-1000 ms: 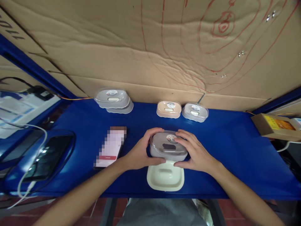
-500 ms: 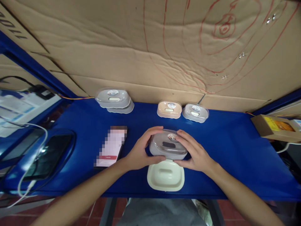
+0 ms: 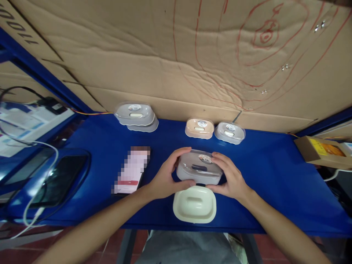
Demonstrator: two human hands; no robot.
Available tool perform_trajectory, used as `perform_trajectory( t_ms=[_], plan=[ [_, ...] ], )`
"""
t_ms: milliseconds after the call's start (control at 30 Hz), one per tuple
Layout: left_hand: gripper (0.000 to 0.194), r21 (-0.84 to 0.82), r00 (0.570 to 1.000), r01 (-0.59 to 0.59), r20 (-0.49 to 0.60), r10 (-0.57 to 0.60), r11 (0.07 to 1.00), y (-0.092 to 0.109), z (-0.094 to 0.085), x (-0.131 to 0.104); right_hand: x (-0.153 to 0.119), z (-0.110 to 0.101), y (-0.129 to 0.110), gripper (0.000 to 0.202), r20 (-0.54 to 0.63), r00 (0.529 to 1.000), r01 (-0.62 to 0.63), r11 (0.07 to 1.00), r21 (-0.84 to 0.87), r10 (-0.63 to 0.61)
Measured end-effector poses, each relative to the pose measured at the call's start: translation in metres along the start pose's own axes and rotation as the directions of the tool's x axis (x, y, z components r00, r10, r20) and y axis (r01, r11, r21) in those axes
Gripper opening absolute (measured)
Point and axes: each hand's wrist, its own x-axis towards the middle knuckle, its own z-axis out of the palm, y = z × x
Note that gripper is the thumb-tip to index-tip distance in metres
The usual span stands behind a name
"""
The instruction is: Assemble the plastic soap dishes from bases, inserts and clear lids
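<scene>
A grey soap box with a clear lid and a round sticker [image 3: 196, 169] is held between both hands, just above the blue table. My left hand [image 3: 169, 174] grips its left end, thumb along the near side and fingers on the far side. My right hand [image 3: 229, 176] grips the right end, its fingers on the lid by the sticker and its thumb low at the near side. A dark slot shows in the middle of the box. Directly in front of it, nearer me, lies a cream oval tray [image 3: 194, 205] with a raised bar in it.
Two stacked grey boxes [image 3: 134, 114] stand at the back left; a peach box [image 3: 199, 128] and another grey box [image 3: 230, 132] stand at the back. A phone [image 3: 132, 170], a cabled device [image 3: 60, 179] and a cardboard box [image 3: 321, 150] flank the hands.
The held box has tilted and shifted slightly right in view, and the right fingers have slid toward its right end. The whole view has shifted a little.
</scene>
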Motion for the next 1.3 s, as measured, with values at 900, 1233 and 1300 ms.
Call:
perform_trajectory(
  t_ms=[900,1233,1300],
  plan=[
    [0.064,-0.053,0.936,0.111,-0.33,-0.122,0.992,-0.012,-0.012,0.013,0.008,0.003,-0.025,0.032,0.373,0.916,0.177,0.983,-0.04,-0.15],
    [0.083,0.181,0.983,-0.183,0.046,0.177,0.966,-0.01,0.001,0.0,0.008,-0.032,-0.012,0.053,-0.152,0.988,-0.001,1.0,-0.021,-0.002],
    [0.086,0.175,0.977,-0.205,0.092,0.191,0.963,-0.012,0.002,-0.001,0.009,-0.033,-0.01,0.077,0.046,0.997,-0.064,0.998,0.011,0.063]
  ],
)
